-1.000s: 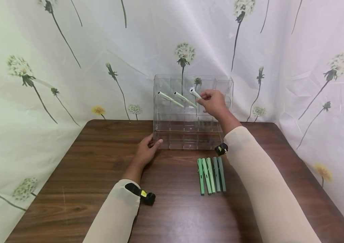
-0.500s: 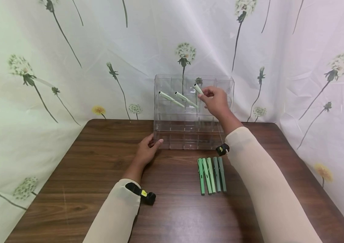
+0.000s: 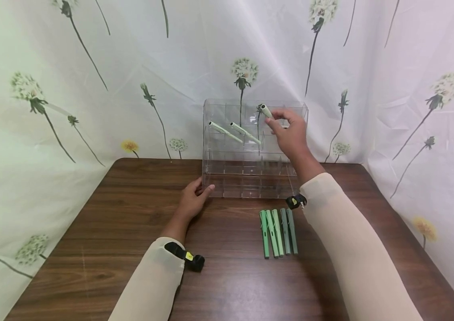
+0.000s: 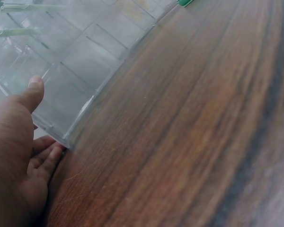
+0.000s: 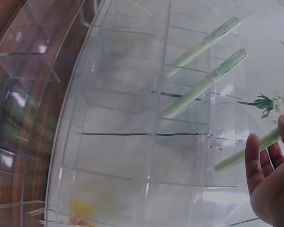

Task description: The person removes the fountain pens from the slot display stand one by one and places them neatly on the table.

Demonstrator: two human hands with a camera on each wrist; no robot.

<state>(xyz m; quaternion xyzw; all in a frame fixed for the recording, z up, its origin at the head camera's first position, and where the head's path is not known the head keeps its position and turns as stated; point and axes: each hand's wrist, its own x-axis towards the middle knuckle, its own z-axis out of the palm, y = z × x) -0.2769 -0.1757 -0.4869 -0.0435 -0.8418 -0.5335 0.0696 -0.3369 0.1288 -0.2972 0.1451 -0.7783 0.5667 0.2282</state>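
Observation:
A clear acrylic tiered organizer [image 3: 252,169] with divided compartments stands at the back of the table. My left hand [image 3: 191,199] holds its lower left corner, thumb in front and fingers at the side, as the left wrist view shows. My right hand [image 3: 292,136] pinches a pale green pen [image 3: 267,112] near its capped end, in front of the upper tier. In the right wrist view the lower end of this pen [image 5: 232,161] points toward the compartments. Two matching pens, one at the left [image 3: 225,132] and one beside it [image 3: 245,133], lean in an upper row.
On the table [image 3: 138,214] in front of the organizer lies a row of several capped pens, from bright green [image 3: 265,234] through light green [image 3: 278,232] to dark grey-green [image 3: 293,232]. A flower-printed cloth [image 3: 187,67] hangs close behind the organizer.
My right hand has moved up and slightly right with the pale green pen, lifting it above the level of the two leaning pens. My left hand has stayed at the organizer's corner.

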